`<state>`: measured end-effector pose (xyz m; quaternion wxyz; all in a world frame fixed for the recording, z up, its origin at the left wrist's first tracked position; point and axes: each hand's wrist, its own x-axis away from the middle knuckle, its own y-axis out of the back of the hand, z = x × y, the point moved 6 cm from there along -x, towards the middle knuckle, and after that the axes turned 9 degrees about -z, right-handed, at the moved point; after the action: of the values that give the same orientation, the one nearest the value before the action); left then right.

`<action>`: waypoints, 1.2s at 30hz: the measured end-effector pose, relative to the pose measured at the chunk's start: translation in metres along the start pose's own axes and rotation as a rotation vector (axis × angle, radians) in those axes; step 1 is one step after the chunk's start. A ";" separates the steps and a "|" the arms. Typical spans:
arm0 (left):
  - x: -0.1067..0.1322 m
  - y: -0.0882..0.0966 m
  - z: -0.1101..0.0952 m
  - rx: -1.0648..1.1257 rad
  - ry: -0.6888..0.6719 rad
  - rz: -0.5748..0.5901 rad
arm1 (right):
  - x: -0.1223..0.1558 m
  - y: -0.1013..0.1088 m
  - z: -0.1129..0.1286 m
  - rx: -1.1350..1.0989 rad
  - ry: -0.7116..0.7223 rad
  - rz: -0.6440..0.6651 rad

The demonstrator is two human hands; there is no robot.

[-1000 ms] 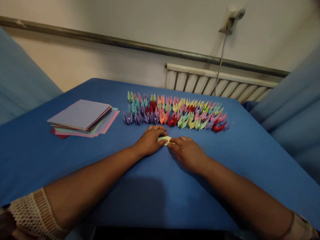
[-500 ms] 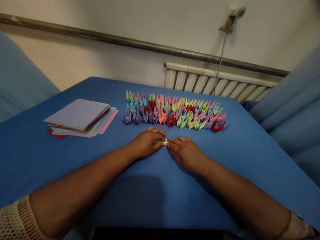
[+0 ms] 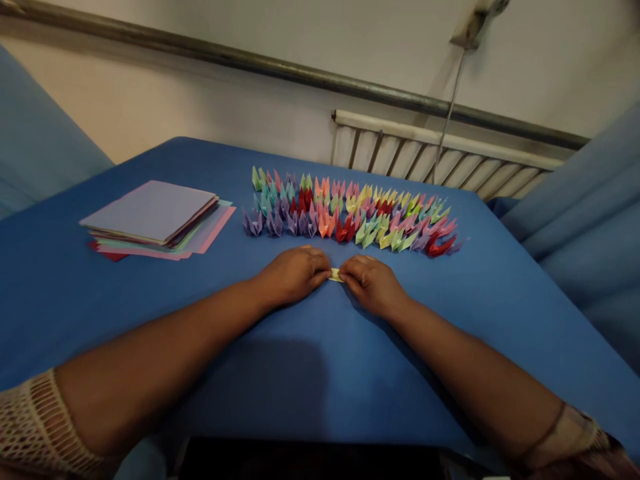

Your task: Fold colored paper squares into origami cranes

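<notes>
A small piece of folded pale yellow paper (image 3: 335,275) lies low over the blue cloth, between my two hands. My left hand (image 3: 299,272) pinches its left end with thumb and fingers closed. At the other end, the fingertips of my right hand (image 3: 371,283) are pressed together on the paper. Only a short middle strip of it shows; both ends are hidden under the fingers. Just beyond the hands stand rows of folded paper cranes (image 3: 367,230) in purple, red, green, pink and yellow.
To the left lies an uneven stack of coloured paper sheets (image 3: 150,210), a lilac one on top. A blue cloth (image 3: 280,407) covers the table. Behind it are a white radiator (image 3: 390,150), a wall pipe (image 3: 280,73) and a hanging cord (image 3: 451,110). Blue curtains (image 3: 595,220) flank both sides.
My fingers have drawn in from lying flatter over the paper to pinching its two ends, and more of its middle shows. The whole view has shifted slightly.
</notes>
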<state>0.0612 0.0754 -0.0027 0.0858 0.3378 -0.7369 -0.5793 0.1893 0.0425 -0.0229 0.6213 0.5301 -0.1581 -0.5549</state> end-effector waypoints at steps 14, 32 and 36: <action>0.000 0.002 -0.003 0.012 0.023 -0.031 | -0.001 0.002 0.000 -0.045 -0.041 -0.041; 0.000 -0.001 0.003 0.032 0.134 -0.103 | 0.002 -0.001 -0.006 -0.091 -0.118 -0.075; 0.000 -0.002 0.003 0.028 0.124 -0.097 | 0.002 -0.001 -0.005 -0.097 -0.112 -0.066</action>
<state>0.0601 0.0777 -0.0055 0.0984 0.4097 -0.7208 -0.5504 0.1936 0.0436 -0.0269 0.6179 0.4725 -0.1478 -0.6109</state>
